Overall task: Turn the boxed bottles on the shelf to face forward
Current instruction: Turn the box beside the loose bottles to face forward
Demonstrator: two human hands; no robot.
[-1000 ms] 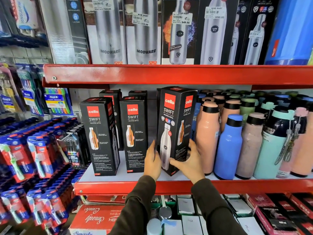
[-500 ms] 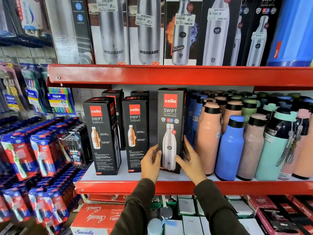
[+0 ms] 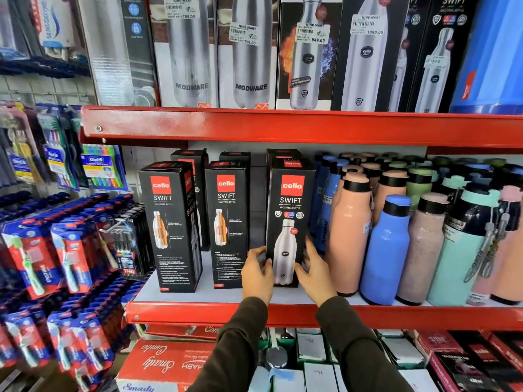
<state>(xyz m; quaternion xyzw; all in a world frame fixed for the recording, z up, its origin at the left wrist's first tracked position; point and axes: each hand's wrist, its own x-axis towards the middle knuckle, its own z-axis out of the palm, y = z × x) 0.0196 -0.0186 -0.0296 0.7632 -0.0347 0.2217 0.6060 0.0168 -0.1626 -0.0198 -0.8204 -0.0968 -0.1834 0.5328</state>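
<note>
Three black Cello Swift boxes stand in the front row of the middle shelf [image 3: 198,295]. The right box [image 3: 290,210] shows its front panel with a steel bottle picture. My left hand [image 3: 256,274] grips its lower left edge and my right hand [image 3: 314,271] its lower right edge. The middle box [image 3: 227,230] and the left box [image 3: 169,224] show panels with an orange cutaway bottle and small print; the left one stands slightly angled. More black boxes [image 3: 188,162] stand behind them.
Loose peach, blue, beige and mint bottles [image 3: 386,250] crowd the shelf right of the held box. A red shelf lip [image 3: 283,125] hangs above, with boxed steel bottles on it. Toothbrush packs [image 3: 65,250] hang at left. Boxes fill the shelf below.
Both hands turned the right box from an angled stance, corner forward, to its front panel facing out. It now stands a little further back on the shelf.
</note>
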